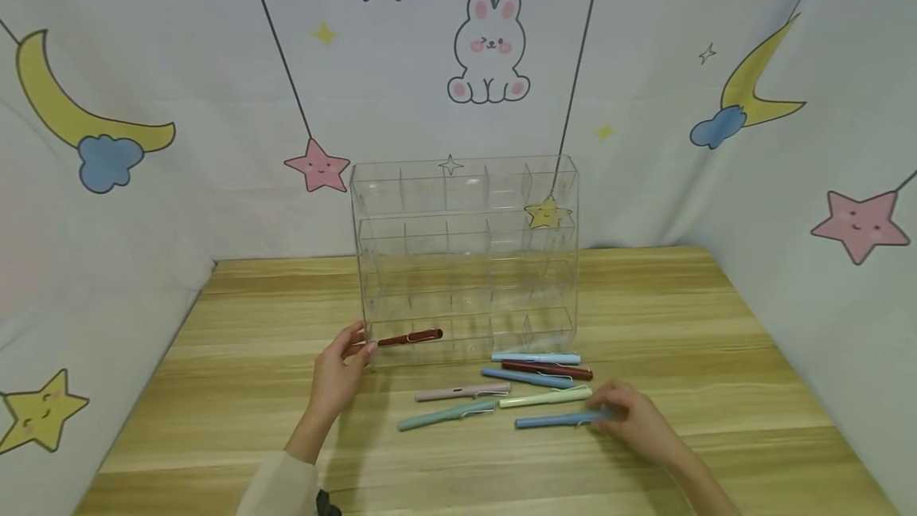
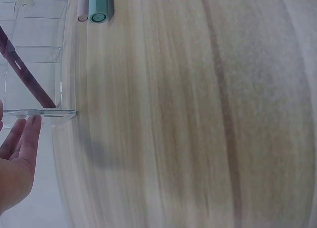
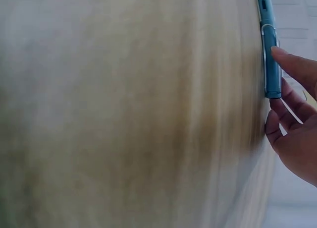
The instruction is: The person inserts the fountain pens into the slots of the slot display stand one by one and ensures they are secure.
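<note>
**Blue pen pinched in the right hand**

Cap end's caught between thumb and fingers, just beside the pale green pen; whether it's lifted off the table can't be told. The clear rack is touched on its left wall by the left hand, fingers straightish.

My right hand has the blue pen pinched at its clip end, pretty much level, cap on. Left hand is just touching the side of the clear rack, which stands upright, all see-through tiers and dividers. There's one brownish-red pen at the left of its bottom row, tipped slightly.
</note>
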### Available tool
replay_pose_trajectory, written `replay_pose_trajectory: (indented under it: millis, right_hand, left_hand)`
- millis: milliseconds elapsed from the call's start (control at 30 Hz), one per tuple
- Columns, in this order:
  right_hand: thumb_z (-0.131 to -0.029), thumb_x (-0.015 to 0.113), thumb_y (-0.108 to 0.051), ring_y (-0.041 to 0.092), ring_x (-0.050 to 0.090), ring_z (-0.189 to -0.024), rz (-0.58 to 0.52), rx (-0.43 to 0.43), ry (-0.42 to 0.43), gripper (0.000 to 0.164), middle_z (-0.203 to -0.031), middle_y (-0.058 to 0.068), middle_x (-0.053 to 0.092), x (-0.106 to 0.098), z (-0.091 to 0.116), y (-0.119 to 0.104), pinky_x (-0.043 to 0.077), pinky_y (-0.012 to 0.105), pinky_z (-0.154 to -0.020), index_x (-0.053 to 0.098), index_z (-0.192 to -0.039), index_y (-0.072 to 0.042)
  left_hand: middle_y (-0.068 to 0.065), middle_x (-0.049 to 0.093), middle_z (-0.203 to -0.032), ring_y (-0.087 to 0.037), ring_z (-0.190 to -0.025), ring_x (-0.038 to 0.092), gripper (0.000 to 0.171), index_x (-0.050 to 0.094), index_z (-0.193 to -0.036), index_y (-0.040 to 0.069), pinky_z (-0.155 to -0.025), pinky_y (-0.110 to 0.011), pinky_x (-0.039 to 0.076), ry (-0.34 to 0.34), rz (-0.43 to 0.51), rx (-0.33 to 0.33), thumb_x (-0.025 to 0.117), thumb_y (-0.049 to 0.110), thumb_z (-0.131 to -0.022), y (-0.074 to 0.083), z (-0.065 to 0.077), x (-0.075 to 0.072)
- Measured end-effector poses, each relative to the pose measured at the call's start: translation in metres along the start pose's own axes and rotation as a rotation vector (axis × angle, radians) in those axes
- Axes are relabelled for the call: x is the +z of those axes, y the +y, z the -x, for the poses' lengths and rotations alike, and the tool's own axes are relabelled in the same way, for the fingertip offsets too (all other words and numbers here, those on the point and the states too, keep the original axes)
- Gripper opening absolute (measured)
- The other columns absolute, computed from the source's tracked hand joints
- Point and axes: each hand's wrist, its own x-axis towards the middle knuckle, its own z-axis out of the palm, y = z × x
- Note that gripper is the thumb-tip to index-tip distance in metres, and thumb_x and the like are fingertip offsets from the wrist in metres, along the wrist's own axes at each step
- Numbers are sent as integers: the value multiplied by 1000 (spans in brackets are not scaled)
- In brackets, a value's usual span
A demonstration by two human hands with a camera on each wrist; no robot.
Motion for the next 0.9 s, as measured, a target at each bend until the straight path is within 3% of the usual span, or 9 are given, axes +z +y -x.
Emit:
replay_pose_trajectory:
  millis: [433, 567, 900]
  right_hand:
    - [-65, 77, 3, 10, 54, -85, 68, -42, 62, 27, -88, 0, 63, 4, 4, -4, 45, 21, -75, 68, -86, -11]
    - [-67, 77, 0, 8, 55, -87, 51, -58, 53, 26, -90, -3, 64, 4, 6, 7, 45, 20, -76, 68, -87, -14]
    - [-79, 68, -4, 7, 58, -85, -195, -14, -15, 16, -93, 9, 64, -14, 4, -1, 51, 22, -69, 66, -95, -3]
  left_hand:
    - [-25, 56, -115, -34, -100, 58, 45, 45, -129, -5, -73, -31, 54, -23, 21, 7, 59, 9, -89, 1, 2, 0]
    - [-25, 56, -115, -35, -100, 58, 44, 45, -129, -5, -74, -33, 54, -21, 30, 3, 59, 9, -89, 1, 2, 0]
    - [-25, 56, -116, -35, -101, 57, 43, 45, -129, -4, -73, -30, 54, -17, 7, 2, 59, 8, -89, 0, 1, -1]
